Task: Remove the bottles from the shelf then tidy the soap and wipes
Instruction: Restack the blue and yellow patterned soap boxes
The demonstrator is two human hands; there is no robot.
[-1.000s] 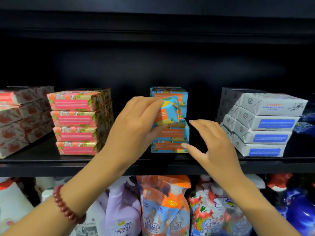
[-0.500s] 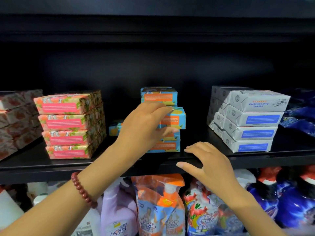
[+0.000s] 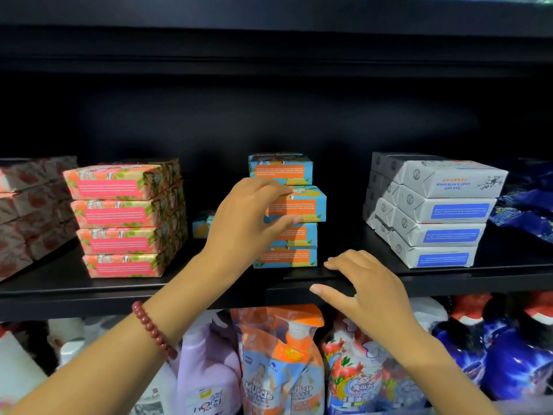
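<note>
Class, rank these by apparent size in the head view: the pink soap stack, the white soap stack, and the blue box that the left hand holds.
1-2. The pink soap stack and the white soap stack: too alike to rank.
3. The blue box pinched by the left hand: clearly smallest.

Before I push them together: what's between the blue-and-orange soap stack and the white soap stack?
Head view: bare black shelf, right hand at its edge.

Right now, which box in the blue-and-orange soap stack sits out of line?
The second box from the top, gripped by the left hand: it juts out to the right, while the other three boxes roughly line up.
</note>
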